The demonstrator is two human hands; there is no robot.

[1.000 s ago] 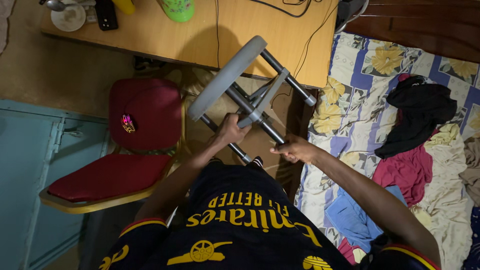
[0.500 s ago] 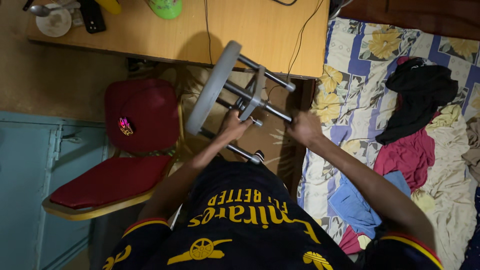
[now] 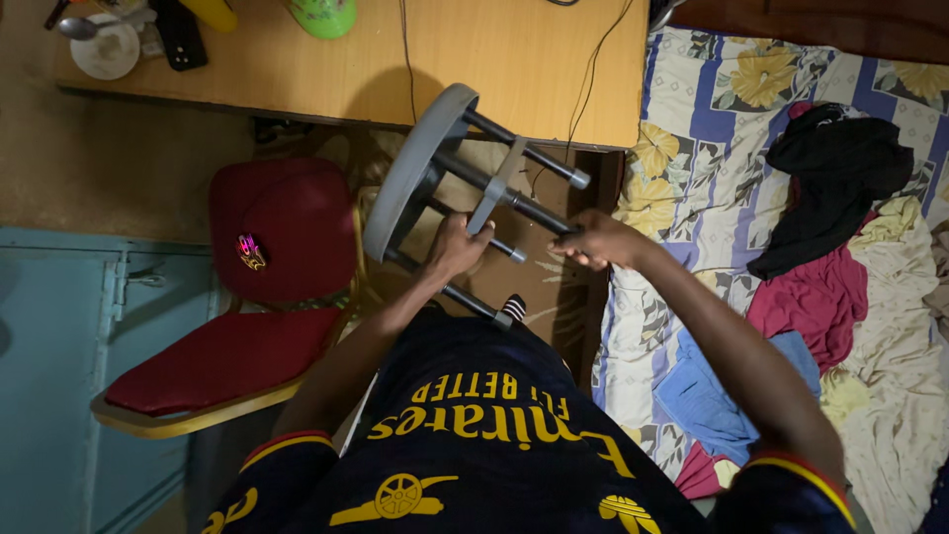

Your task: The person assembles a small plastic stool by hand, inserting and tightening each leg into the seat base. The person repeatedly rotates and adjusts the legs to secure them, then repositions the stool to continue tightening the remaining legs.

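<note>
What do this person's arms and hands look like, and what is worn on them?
Both arms are bare from the short sleeves down. The left hand and right hand wear no gloves. The sleeves belong to a dark navy jersey with yellow lettering and red and yellow cuff bands.

grey stool (image 3: 420, 168), red chair (image 3: 267, 287), wooden desk (image 3: 514, 69), yellow-flowered blue bedsheet (image 3: 692, 148)

Grey stool (image 3: 465, 198), round flat seat and four dark tube legs joined by a grey cross brace. Tipped on its side in mid-air, seat edge-on toward the upper left, capped leg ends pointing lower right, just in front of the wooden surface (image 3: 514, 69).
</note>
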